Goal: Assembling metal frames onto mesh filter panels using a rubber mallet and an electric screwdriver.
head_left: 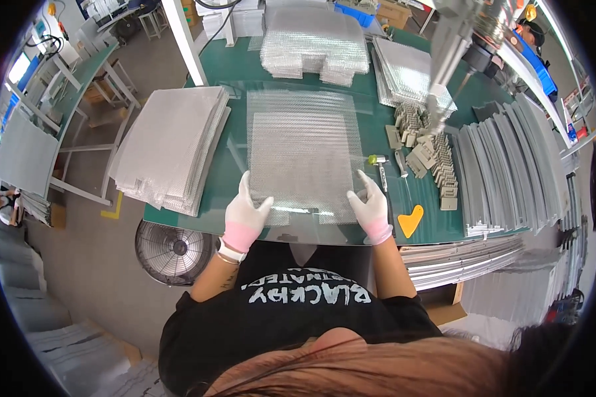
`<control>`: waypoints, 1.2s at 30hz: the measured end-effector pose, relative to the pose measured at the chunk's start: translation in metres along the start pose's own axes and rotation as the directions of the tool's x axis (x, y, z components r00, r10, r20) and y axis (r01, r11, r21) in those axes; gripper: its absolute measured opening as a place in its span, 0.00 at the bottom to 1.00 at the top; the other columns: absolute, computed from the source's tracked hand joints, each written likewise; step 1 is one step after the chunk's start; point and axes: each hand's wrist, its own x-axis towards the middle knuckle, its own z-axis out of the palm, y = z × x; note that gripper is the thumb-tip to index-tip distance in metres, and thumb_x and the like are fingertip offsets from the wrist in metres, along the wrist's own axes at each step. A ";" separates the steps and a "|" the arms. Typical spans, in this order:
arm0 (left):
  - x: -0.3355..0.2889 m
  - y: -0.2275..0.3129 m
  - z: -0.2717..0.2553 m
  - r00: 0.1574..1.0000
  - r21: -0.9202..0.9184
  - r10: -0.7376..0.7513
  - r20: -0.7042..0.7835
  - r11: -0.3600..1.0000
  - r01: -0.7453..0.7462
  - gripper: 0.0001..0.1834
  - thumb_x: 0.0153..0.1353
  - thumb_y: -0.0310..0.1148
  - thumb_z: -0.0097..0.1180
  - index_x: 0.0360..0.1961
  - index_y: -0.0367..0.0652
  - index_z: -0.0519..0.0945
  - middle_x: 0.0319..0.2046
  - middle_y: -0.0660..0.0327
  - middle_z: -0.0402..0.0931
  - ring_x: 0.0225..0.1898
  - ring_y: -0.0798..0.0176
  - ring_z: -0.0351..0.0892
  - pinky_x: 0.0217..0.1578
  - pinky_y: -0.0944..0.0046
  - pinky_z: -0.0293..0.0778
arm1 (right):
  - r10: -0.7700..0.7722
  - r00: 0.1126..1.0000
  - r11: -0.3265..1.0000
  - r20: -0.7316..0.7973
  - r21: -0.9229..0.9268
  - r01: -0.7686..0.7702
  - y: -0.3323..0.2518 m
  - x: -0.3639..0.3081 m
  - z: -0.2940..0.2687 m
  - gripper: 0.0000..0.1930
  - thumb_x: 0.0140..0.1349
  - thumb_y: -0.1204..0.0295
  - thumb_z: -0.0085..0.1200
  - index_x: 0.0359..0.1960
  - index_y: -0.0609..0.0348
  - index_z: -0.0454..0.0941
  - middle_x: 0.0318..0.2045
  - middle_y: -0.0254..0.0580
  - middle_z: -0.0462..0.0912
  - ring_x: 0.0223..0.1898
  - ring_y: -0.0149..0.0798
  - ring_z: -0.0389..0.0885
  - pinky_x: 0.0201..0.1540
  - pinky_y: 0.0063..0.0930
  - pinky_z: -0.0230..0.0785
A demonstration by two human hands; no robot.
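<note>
A translucent sheet with a fine dimpled pattern, like bubble wrap [301,152], lies flat before me on the green table, near its front edge. Several layers seem to overlap, a smaller one within a larger. At its lower left corner is my left hand [247,210], in a white glove with a pink cuff, the thumb spread away from the stretched fingers. My right hand [371,208], gloved the same way, sits at the lower right corner, its thumb and fingers also apart. Both thumbs point inward over the sheet's edges; neither hand visibly grips it.
Similar sheets are stacked at left [172,142] and far middle [314,43]. To the right lie a small hammer [381,171], a yellow scraper [410,221], beige clip-like parts [444,172] and a row of grey panels [503,172]. A powered tool [467,53] hangs above.
</note>
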 end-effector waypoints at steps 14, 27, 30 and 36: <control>0.008 -0.030 0.023 1.000 0.292 -0.011 0.028 0.957 0.003 0.45 0.57 0.44 0.64 0.69 0.35 0.57 0.52 0.41 0.76 0.47 0.41 0.80 0.47 0.51 0.77 | -0.238 0.971 0.927 0.019 -0.295 0.233 0.038 0.001 0.028 0.31 0.57 0.68 0.60 0.64 0.60 0.68 0.61 0.54 0.73 0.62 0.52 0.72 0.64 0.38 0.65; 0.026 -0.014 0.014 0.964 0.428 -0.253 0.083 0.882 0.195 0.49 0.51 0.48 0.68 0.70 0.38 0.59 0.61 0.43 0.67 0.54 0.44 0.76 0.53 0.53 0.74 | 0.002 0.987 0.835 0.160 -0.543 0.086 0.014 0.012 0.017 0.31 0.59 0.60 0.58 0.64 0.55 0.68 0.65 0.57 0.67 0.61 0.57 0.72 0.61 0.40 0.68; 0.032 -0.033 0.008 0.956 0.520 0.234 0.178 0.802 -0.293 0.42 0.52 0.46 0.65 0.68 0.47 0.65 0.66 0.44 0.62 0.67 0.37 0.58 0.68 0.40 0.52 | -0.107 0.961 0.786 0.255 -0.570 0.239 0.017 0.044 -0.003 0.23 0.59 0.55 0.54 0.54 0.52 0.78 0.62 0.57 0.70 0.56 0.58 0.76 0.57 0.42 0.71; 0.034 -0.047 0.022 0.886 0.530 0.321 0.334 0.714 -0.458 0.34 0.60 0.45 0.53 0.66 0.44 0.67 0.68 0.45 0.59 0.68 0.36 0.56 0.69 0.36 0.45 | -0.330 0.895 0.708 -0.300 -0.706 0.024 0.023 0.231 -0.074 0.19 0.59 0.54 0.53 0.39 0.55 0.82 0.41 0.51 0.84 0.45 0.54 0.82 0.51 0.46 0.74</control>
